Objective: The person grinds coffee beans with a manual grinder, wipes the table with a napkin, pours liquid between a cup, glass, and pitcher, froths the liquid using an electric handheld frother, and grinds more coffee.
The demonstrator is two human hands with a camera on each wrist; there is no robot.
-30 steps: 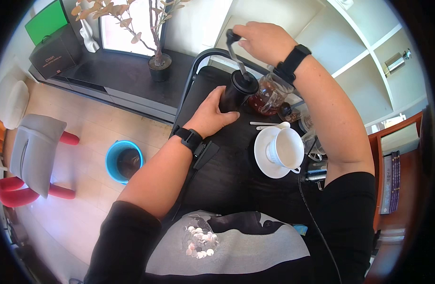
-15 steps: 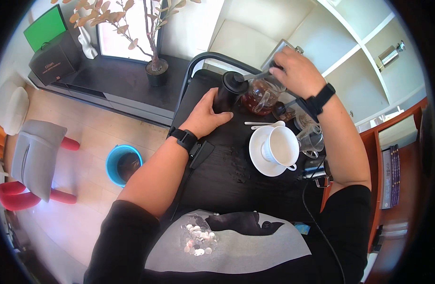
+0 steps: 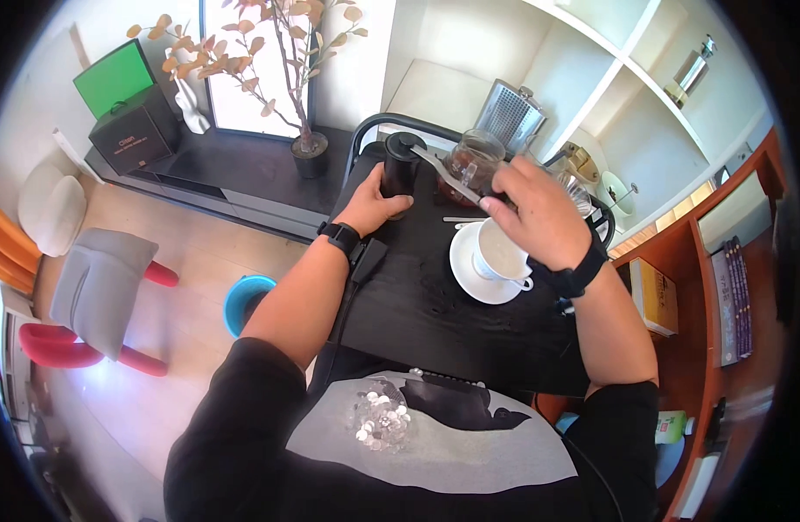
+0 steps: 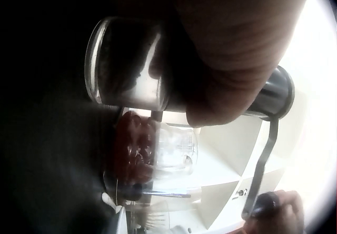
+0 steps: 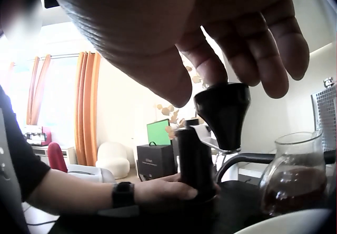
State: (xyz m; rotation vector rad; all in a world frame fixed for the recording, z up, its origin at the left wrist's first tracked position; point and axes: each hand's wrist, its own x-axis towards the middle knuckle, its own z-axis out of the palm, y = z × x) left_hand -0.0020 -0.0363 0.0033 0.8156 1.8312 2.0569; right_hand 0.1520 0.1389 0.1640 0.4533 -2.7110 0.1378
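Note:
My left hand [image 3: 371,204] grips the body of a black hand coffee grinder [image 3: 400,174], which stands upright at the far left of the black table. The grinder's see-through base [image 4: 129,65] shows below my fingers in the left wrist view. From the lid, a metal crank [image 3: 448,178] points right and toward me. At its end my right hand [image 3: 539,213] holds the black knob [image 5: 224,110], fingertips around its top in the right wrist view. Under that hand, partly covered by it, a white cup [image 3: 497,248] sits on a white saucer [image 3: 470,283].
Just right of the grinder stands a glass pot [image 3: 474,161] with reddish-brown contents. White spoons [image 3: 459,219] lie between pot and saucer. A black rail [image 3: 365,130] edges the table's far side, with a silver textured container [image 3: 509,117] beyond. A blue bucket [image 3: 243,304] stands on the floor.
My right hand has swung the crank from the far side round to the right and toward me. The left hand keeps its grip on the grinder. The head view has shifted.

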